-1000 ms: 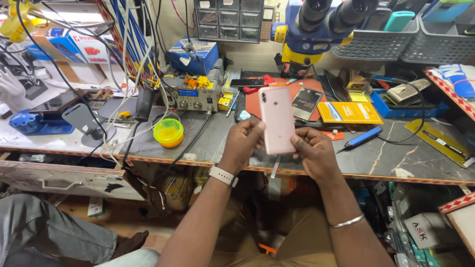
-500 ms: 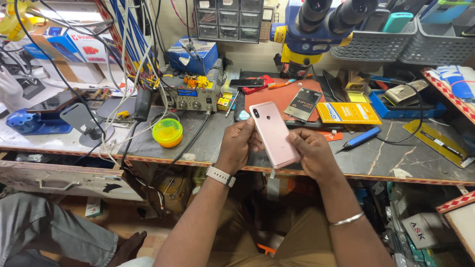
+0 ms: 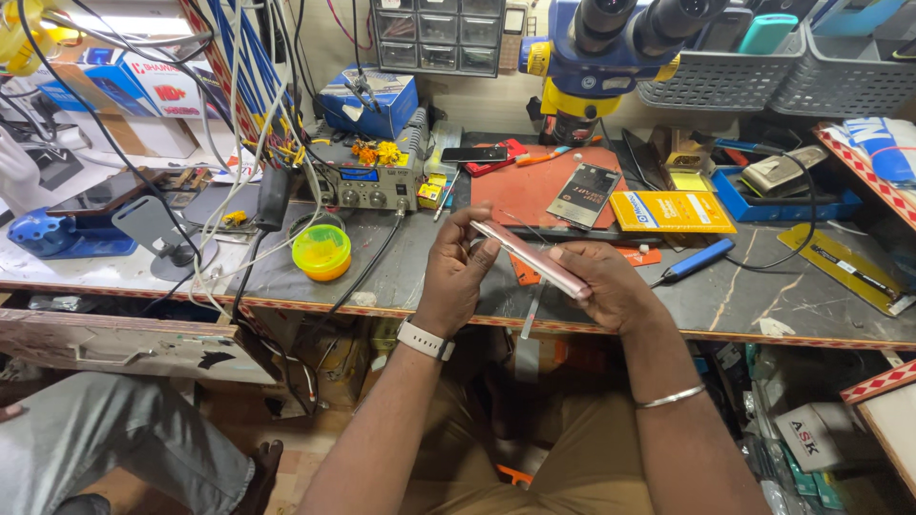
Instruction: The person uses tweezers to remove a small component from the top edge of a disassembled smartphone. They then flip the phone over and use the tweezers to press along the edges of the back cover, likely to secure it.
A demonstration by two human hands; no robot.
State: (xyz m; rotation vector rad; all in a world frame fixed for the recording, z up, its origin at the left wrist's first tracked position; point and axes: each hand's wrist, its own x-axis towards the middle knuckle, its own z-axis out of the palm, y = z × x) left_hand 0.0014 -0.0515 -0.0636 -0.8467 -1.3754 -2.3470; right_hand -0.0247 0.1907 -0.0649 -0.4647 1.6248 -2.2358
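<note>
— What have you got in your hands?

— A pink phone [image 3: 530,258]. Both hands are on it. My left hand [image 3: 456,270] is curled around its upper end, fingers pinching the edges, thumb on the near side. My right hand [image 3: 603,283] is closed around its lower end, gripping it from beneath.

— How does the phone sit?

— Turned nearly edge-on to me, slanting down from upper left to lower right. It is held in the air above the front edge of the dark workbench [image 3: 401,277], not touching the top.

— What lies around the phone?

— Just behind it is an orange mat [image 3: 534,186], and on that mat a flat dark phone part [image 3: 584,194] and a small black phone [image 3: 473,154]. To the right of my phone, well clear of it, lies a yellow packet [image 3: 672,211], with a blue-handled tool [image 3: 694,260] just in front of that. To the left, apart from my left hand, stands a round yellow-green tub [image 3: 322,251]. Behind and to the left sits a grey control box with knobs [image 3: 367,186], cables hanging about it. Farther back than the mat rises a blue and yellow microscope [image 3: 601,57].

— Anything on your arms?

— A white watch [image 3: 425,339] on the left wrist and a thin metal bangle [image 3: 670,396] on the right forearm.
</note>
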